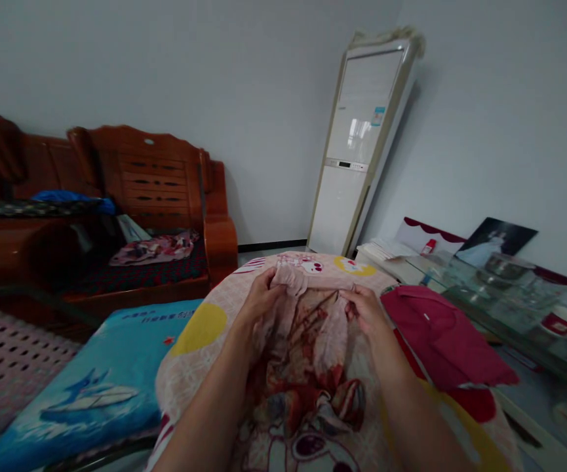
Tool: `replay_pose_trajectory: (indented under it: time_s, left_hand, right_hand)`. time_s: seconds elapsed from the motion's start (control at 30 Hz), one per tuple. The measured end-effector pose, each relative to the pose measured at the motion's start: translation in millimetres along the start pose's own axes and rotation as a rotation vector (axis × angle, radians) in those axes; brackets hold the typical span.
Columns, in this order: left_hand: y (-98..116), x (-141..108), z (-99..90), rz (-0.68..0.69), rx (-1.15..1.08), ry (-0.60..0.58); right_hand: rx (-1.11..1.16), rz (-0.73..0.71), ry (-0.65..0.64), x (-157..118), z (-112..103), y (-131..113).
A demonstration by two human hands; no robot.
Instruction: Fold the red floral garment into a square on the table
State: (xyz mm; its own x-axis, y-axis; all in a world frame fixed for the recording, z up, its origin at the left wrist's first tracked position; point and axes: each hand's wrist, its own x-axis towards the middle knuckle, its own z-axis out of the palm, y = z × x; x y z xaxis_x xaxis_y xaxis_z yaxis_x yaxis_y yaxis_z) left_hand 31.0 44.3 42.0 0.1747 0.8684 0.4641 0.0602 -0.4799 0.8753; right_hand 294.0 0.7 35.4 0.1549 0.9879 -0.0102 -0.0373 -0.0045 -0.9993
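A thin pink garment (307,321) with a red-brown pattern lies spread over a round surface covered by a printed cloth (199,367). Its pale, band-like edge stretches between my two hands at the far side. My left hand (263,295) pinches the left end of this edge, where the fabric bunches up. At the right end, my right hand (362,308) grips the edge between thumb and fingers. Nearer to me, the lower part of the garment is crumpled, with red, orange and grey-blue folds. What kind of garment it is, I cannot tell.
Right of the garment lies a folded crimson cloth (445,334), beside a glass-topped stand (489,295) with bowls and a photo. To the left are a blue cushion (111,380), a pink woven chair (12,367) and a wooden sofa (219,229). A tall air conditioner (356,144) stands behind.
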Motion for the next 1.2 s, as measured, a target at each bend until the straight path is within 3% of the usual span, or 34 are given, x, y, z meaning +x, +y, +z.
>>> replay_pose_trajectory:
  time_s: [0.1,0.17,0.23,0.3,0.37,0.47,0.63,0.77,0.83,0.93,1.0,1.1,1.2]
  left_hand:
    - [-4.1,40.7,22.4,0.154,0.280,0.153]
    - [-13.1,57.1,32.8,0.163,0.427,0.240]
    - [-26.3,58.5,36.3,0.122,0.532,0.305]
    - [-41.1,44.3,34.4,0.083,0.584,0.341]
    - [-54.4,18.5,31.6,0.070,0.600,0.297]
    - [-64.9,-26.8,35.7,-0.034,0.602,0.103]
    - [-59.5,-77.0,65.4,-0.196,0.718,-0.166]
    - [-57.2,-88.9,83.1,-0.227,0.864,-0.181]
    - [-58.6,-88.9,84.0,-0.222,0.848,-0.164]
    - [-59.3,-83.9,72.6,-0.225,0.695,-0.121]
    - [-57.5,-79.0,55.1,-0.260,0.598,-0.031]
    - [-53.5,-72.9,16.0,-0.357,0.576,0.162]
    - [-51.0,-71.0,-25.3,-0.469,0.652,0.325]
  right_hand:
    - [-0.069,-0.273,0.246,26.0,1.3,-13.2]
    - [-0.165,-0.417,0.295,34.9,0.7,-10.7]
    - [-0.294,-0.463,0.290,33.2,-3.7,2.1]
    - [-0.414,-0.416,0.280,21.3,-11.1,22.9]
    - [-0.500,-0.371,0.251,2.4,-18.9,47.1]
    - [-0.593,-0.343,0.240,-30.5,-24.5,79.0]
    - [-0.887,-0.371,0.190,-72.1,-9.4,104.4]
    - [-1.295,-0.471,0.213,-82.6,9.1,109.6]
    - [-1.377,-0.490,0.242,-80.1,13.0,111.9]
    - [-1.275,-0.528,0.370,-72.7,3.8,116.1]
    - [-1.110,-0.550,0.576,-70.5,-14.5,116.9]
    - [-0.907,-0.580,0.931,-76.0,-52.0,110.9]
    - [-0.826,-0.661,1.110,-87.3,-78.9,97.4]
